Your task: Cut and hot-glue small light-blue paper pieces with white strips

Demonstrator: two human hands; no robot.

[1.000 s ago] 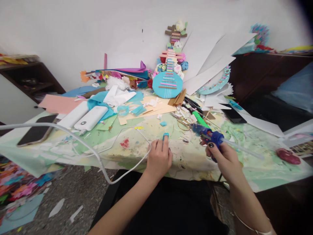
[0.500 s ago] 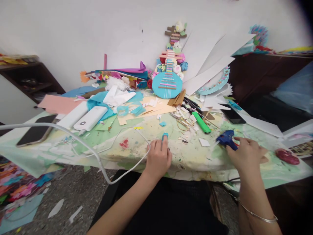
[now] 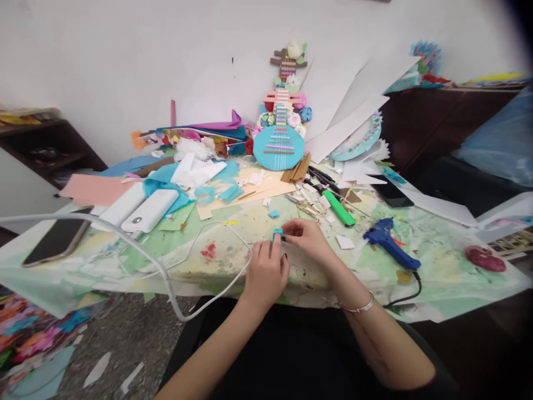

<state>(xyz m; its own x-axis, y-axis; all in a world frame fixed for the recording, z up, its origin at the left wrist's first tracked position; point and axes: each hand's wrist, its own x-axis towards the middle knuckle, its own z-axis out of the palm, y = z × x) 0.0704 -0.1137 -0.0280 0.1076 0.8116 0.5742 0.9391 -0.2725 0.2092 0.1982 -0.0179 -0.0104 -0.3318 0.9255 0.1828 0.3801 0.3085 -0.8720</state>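
A small blue paper piece lies near the table's front edge, partly covered by fingers. My left hand holds it down with a fingertip, the other fingers curled beside it. From the right, my right hand pinches at the same piece, thumb and fingers drawn together at its edge. The blue glue gun lies on its side to the right, apart from both hands. Behind the hands is another blue scrap.
A white cable loops across the left front. Scissors, a green cutter, and a white card scrap lie beyond the hands. A blue paper lute leans against the wall. Phones and power banks flank the clutter.
My right hand has let go of the glue gun, leaving it on the table, and moved left to the blue piece. My left hand stays on that piece.
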